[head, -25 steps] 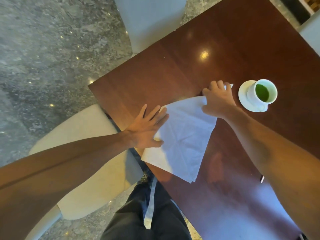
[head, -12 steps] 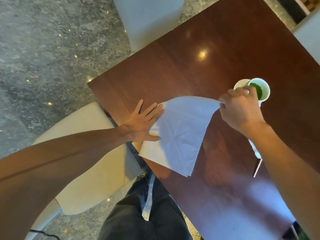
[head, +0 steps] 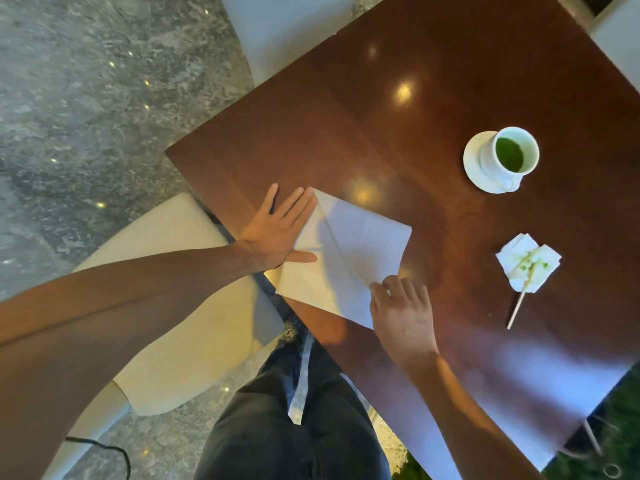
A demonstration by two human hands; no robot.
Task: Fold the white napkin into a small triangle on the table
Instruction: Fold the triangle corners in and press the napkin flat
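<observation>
The white napkin (head: pixel 360 251) lies folded over on the dark wooden table (head: pixel 433 81), near the table's left corner. A diagonal crease runs across it. My left hand (head: pixel 277 233) lies flat with fingers spread, pressing the napkin's left side. My right hand (head: pixel 401 313) rests on the napkin's near right corner, its fingertips holding the folded-over corner down against the layer beneath. The corner itself is hidden under my fingers.
A white cup of green drink (head: pixel 509 155) stands on a saucer (head: pixel 478 174) at the right. A crumpled stained tissue (head: pixel 526 265) with a thin wooden stick (head: pixel 517 308) lies nearer on the right. A cream chair (head: pixel 180 306) sits by the table's left edge.
My right hand has carried the napkin's far corner from beside the cup over to the near corner, folding the napkin in half. My left hand stayed pressed on the left side.
</observation>
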